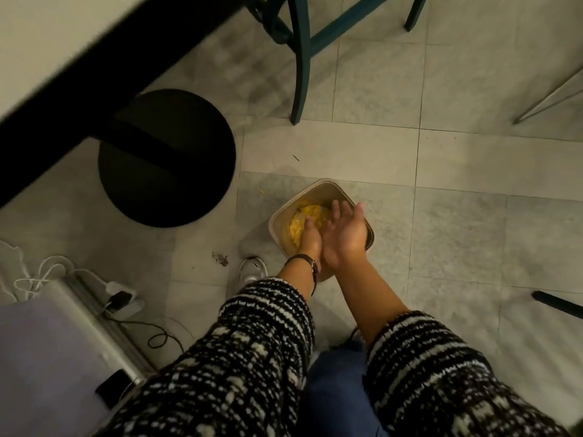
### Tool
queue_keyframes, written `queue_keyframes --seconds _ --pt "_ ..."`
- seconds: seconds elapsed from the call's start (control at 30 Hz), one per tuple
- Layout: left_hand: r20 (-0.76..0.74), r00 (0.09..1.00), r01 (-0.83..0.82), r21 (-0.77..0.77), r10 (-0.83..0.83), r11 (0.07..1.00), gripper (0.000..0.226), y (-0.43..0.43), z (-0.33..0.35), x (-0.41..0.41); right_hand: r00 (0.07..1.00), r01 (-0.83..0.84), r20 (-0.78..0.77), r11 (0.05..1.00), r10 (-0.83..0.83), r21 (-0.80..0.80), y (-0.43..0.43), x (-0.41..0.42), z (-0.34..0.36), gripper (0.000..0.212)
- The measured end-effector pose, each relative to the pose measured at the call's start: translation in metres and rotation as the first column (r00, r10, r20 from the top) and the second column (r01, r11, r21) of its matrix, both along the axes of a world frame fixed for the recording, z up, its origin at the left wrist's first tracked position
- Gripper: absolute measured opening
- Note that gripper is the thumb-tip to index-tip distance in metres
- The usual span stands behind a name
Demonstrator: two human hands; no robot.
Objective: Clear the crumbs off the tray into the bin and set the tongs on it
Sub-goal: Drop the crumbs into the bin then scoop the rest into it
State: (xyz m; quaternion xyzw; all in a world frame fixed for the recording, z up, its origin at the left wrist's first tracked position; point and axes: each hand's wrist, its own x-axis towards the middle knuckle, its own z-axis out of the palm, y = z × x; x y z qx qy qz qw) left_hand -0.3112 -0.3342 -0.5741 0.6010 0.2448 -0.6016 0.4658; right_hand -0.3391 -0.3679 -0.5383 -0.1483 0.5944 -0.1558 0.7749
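A small square bin (284, 209) with a pale rim stands on the tiled floor below me. Yellow crumbs (304, 219) lie inside it. Both my hands are held over its opening, side by side and touching. My left hand (309, 242) points fingers down toward the crumbs, and a dark watch sits on its wrist. My right hand (345, 233) is palm up with straight, spread fingers and holds nothing. Neither the tray nor the tongs is in view.
A white table edge (79, 58) with a round black base (167, 159) stands at the left. Teal chair legs (299, 74) rise beyond the bin. Cables and a power strip (120, 298) lie at lower left. A few crumbs (220, 258) lie on the floor by my shoe (249, 272).
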Motion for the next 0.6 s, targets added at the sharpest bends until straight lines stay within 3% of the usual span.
queue_keyframes --seconds 0.07,0.13,0.27,0.43,0.53,0.6 --pt "0.047 0.998 -0.035 0.034 0.034 0.999 0.065 0.009 0.023 0.005 0.995 0.068 0.073 0.998 -0.068 -0.001 -0.002 -0.005 0.034 0.060" --pt "0.118 0.992 -0.053 0.016 0.050 0.998 0.064 0.016 0.061 0.010 0.996 -0.070 0.050 0.994 0.075 -0.082 0.003 -0.017 0.073 0.056" --pt "0.245 0.959 0.147 0.014 -0.146 0.989 0.064 0.042 0.190 0.014 0.903 -0.428 -0.084 0.862 0.422 -0.273 0.023 -0.044 0.173 0.045" --pt "0.456 0.874 0.219 -0.064 -0.167 0.974 0.047 0.113 0.352 0.001 0.848 -0.502 -0.070 0.755 0.525 -0.422 0.050 -0.069 0.314 0.045" --pt "0.513 0.857 0.139 -0.146 -0.045 0.979 0.048 0.158 0.430 -0.006 0.752 -0.581 -0.087 0.594 0.654 -0.556 0.081 -0.064 0.387 0.057" --pt "0.555 0.831 0.078 -0.205 0.050 0.976 0.048 0.184 0.463 0.002 0.667 -0.623 -0.149 0.437 0.730 -0.648 0.103 -0.051 0.416 0.048"
